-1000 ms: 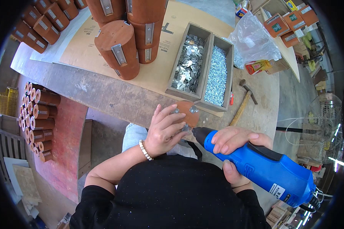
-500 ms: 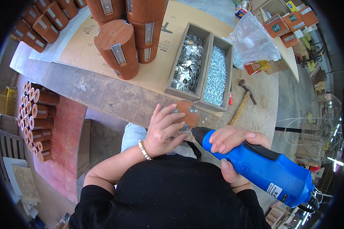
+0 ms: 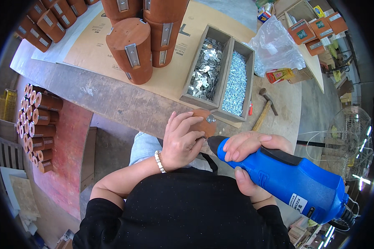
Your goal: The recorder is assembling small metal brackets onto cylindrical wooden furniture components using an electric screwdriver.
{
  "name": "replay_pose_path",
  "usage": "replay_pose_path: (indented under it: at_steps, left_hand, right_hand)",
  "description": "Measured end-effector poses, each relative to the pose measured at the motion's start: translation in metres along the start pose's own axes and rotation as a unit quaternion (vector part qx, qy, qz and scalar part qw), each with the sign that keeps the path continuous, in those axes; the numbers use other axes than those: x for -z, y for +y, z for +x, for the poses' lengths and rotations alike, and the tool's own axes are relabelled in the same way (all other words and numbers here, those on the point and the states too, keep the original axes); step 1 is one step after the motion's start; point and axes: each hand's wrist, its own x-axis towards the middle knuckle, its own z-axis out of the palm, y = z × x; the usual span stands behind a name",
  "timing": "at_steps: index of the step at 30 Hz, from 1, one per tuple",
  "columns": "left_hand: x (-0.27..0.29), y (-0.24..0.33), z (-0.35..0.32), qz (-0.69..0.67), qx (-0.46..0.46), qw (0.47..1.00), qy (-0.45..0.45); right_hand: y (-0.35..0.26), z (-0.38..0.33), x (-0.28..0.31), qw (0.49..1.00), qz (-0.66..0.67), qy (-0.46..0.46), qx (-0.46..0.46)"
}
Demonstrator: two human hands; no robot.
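Close to the front edge of the table, my left hand (image 3: 180, 139) curls around a reddish-brown round piece (image 3: 203, 121), probably the end of a cylinder. A small metal plate (image 3: 211, 119) sits at the rim of that face. My fingers cover its left part. My right hand (image 3: 253, 145) grips a blue electric screwdriver (image 3: 295, 182), fingers over the top and thumb below. Its black nose (image 3: 214, 144) points left and meets the lower edge of the round piece beside my left fingertips. The bit's tip and any screw there are hidden.
Ahead stands a wooden two-part box (image 3: 187, 99) with metal plates and screws. A hammer (image 3: 264, 112) lies to its right, near a plastic bag (image 3: 274, 45). Brown cylinders (image 3: 131, 50) are stacked at the back left; more cylinders (image 3: 43, 133) lie on a red board (image 3: 68, 162).
The screwdriver's nose has shifted slightly left and down. My left fingers have closed in a little over the round piece, now covering one of its metal plates.
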Motion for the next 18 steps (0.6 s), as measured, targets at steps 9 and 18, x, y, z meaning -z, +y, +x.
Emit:
replay_pose_path:
  at_steps: [9, 18]
  left_hand:
    - [-0.004, -0.004, -0.001, -0.051, 0.028, 0.998, 0.005]
    - [-0.007, -0.006, -0.004, -0.069, 0.028, 0.997, 0.021]
  right_hand:
    - [0.0, 0.005, -0.006, 0.996, -0.046, 0.049, -0.062]
    - [0.003, 0.006, -0.012, 0.993, -0.03, 0.079, -0.079]
